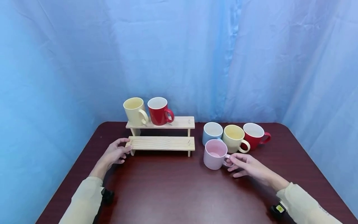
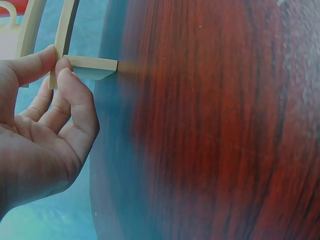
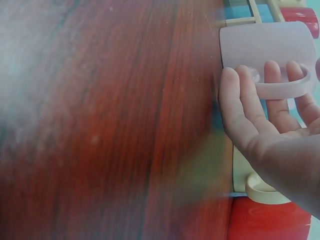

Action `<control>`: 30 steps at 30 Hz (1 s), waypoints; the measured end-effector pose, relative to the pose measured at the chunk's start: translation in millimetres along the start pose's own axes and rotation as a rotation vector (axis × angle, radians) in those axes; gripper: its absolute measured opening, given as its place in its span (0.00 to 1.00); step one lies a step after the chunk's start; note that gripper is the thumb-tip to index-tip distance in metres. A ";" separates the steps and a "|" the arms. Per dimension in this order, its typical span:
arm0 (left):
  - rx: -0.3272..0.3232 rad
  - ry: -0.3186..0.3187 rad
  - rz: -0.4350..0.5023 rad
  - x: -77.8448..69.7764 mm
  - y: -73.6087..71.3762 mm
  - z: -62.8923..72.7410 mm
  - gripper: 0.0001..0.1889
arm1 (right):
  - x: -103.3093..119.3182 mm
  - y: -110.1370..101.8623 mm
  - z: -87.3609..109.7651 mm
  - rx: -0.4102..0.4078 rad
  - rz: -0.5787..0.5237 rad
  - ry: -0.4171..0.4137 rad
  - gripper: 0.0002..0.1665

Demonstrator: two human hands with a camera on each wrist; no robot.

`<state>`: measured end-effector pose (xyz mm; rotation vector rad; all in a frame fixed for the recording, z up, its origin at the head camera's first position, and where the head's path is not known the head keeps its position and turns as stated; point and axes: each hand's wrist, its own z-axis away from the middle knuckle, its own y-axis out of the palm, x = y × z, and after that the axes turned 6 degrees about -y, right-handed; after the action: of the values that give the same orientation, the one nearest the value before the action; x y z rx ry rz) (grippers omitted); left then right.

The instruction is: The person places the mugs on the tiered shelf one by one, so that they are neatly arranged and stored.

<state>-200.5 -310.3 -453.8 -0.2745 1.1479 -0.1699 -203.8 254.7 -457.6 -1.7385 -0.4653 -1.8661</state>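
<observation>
My left hand [image 1: 113,153] pinches the left end of the lower board of a two-step wooden shelf [image 1: 159,143] between thumb and forefinger. The left wrist view shows these fingertips [image 2: 65,67] on the board's edge. On the upper step stand a cream mug [image 1: 135,112] and a red mug [image 1: 158,112], both upright. At the right, my right hand [image 1: 247,166] holds a pink mug [image 1: 213,157] by its handle. In the right wrist view, fingers reach through and around that handle [image 3: 285,91]. The pink mug is upright, in front of a light blue mug [image 1: 211,133].
Beside the blue mug are a yellow mug [image 1: 232,140] and another red mug [image 1: 253,137], close together with handles to the right. The dark red-brown table [image 1: 173,189] extends in front of the shelf. Blue curtains [image 1: 179,56] hang behind and at both sides.
</observation>
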 end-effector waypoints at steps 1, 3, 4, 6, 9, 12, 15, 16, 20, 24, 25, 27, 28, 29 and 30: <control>0.000 0.002 0.003 -0.2 0.7 -0.3 0.28 | 0.6 -0.1 -0.1 0.000 0.000 -0.001 0.25; -0.001 0.000 0.004 0.1 0.8 0.7 0.29 | 1.4 0.9 -1.2 0.008 0.004 -0.011 0.24; -0.003 -0.004 0.005 0.3 0.3 1.8 0.29 | 1.9 1.9 -2.1 0.008 0.006 -0.014 0.24; -0.004 -0.007 0.002 1.2 -0.8 4.9 0.30 | 3.3 4.6 -3.9 0.012 0.010 -0.025 0.23; -0.001 -0.007 0.004 3.1 -1.8 8.9 0.30 | 5.1 7.2 -5.5 0.021 0.012 -0.036 0.23; 0.009 0.009 0.018 4.2 1.0 8.9 0.30 | 5.9 6.2 -3.5 0.019 0.012 -0.037 0.22; 0.032 0.029 0.029 3.7 7.0 5.0 0.30 | 5.3 2.2 2.1 0.001 0.013 -0.039 0.22; 0.037 0.034 0.030 3.3 9.1 3.3 0.30 | 5.0 0.9 4.1 -0.007 0.010 -0.039 0.22; 0.043 0.044 0.019 2.6 11.7 0.3 0.30 | 3.7 -1.0 7.5 -0.017 -0.016 -0.042 0.23; 0.027 0.045 -0.009 3.5 5.0 2.7 0.30 | 2.1 3.6 1.3 -0.007 -0.043 -0.055 0.24; 0.025 0.045 -0.012 3.5 3.3 3.2 0.30 | 1.2 5.0 -0.6 -0.004 -0.049 -0.062 0.24; 0.027 0.046 -0.014 2.6 0.9 3.5 0.30 | -0.5 6.8 -2.8 0.003 -0.066 -0.075 0.22; 0.033 0.050 -0.015 1.7 0.5 3.3 0.31 | -1.4 7.3 -2.9 0.007 -0.073 -0.082 0.21; 0.036 0.052 -0.013 0.8 0.7 2.7 0.31 | -2.1 7.5 -2.4 0.010 -0.080 -0.088 0.21; 0.039 0.053 -0.010 -0.2 1.6 1.5 0.31 | -2.6 7.3 -1.5 0.010 -0.085 -0.091 0.20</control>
<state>-199.2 -308.6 -453.6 -0.2425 1.1948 -0.2094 -200.6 248.4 -461.2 -1.8289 -0.5915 -1.8444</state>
